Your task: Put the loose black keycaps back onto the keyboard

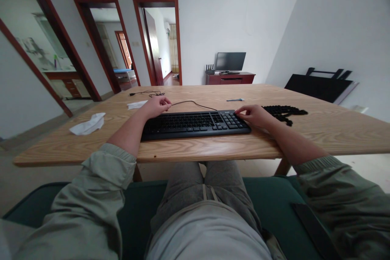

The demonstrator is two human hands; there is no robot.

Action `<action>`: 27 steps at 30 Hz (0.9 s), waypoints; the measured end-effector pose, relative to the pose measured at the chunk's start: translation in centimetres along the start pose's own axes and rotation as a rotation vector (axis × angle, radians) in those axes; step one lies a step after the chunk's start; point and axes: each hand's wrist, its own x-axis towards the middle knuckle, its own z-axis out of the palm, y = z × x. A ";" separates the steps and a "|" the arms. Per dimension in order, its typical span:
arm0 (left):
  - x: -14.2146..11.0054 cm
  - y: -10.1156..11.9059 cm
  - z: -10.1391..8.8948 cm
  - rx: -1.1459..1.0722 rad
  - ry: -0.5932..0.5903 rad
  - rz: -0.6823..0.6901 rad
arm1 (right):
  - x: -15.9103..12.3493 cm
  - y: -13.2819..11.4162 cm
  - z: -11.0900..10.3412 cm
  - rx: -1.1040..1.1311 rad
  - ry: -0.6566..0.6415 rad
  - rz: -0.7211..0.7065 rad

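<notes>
A black computer keyboard lies flat near the front edge of the wooden table. My left hand is closed in a pinch over its far left part; anything between those fingertips is too small to make out. At the number pad's far right corner, the thumb and forefinger of my right hand are together against the keyboard; I cannot tell whether a key is between them. To the right of that hand spreads a pile of small black pieces, which look like keycaps. A thin black cable runs behind the keyboard.
On the table lie a crumpled white tissue, a second white tissue and a slim blue tool. The cable's plug end rests at the far left. Across the room, a monitor stands on a red-brown cabinet.
</notes>
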 end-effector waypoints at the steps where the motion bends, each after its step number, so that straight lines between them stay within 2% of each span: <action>1: 0.0 -0.1 0.0 0.011 -0.002 0.004 | 0.1 0.1 0.0 0.001 0.003 -0.003; 4: 0.1 -0.2 -0.1 0.036 -0.017 0.008 | 0.3 0.5 0.3 0.004 0.017 -0.021; 9: 0.1 -0.2 -0.1 0.050 -0.023 0.010 | 0.5 1.4 0.3 0.007 -0.034 -0.065; 14: 0.2 -0.4 0.0 0.054 -0.028 0.011 | 0.8 1.5 0.1 -0.013 -0.048 -0.118; 27: -0.2 0.5 -0.1 0.047 -0.031 -0.016 | 0.9 1.7 0.5 -0.004 -0.030 -0.095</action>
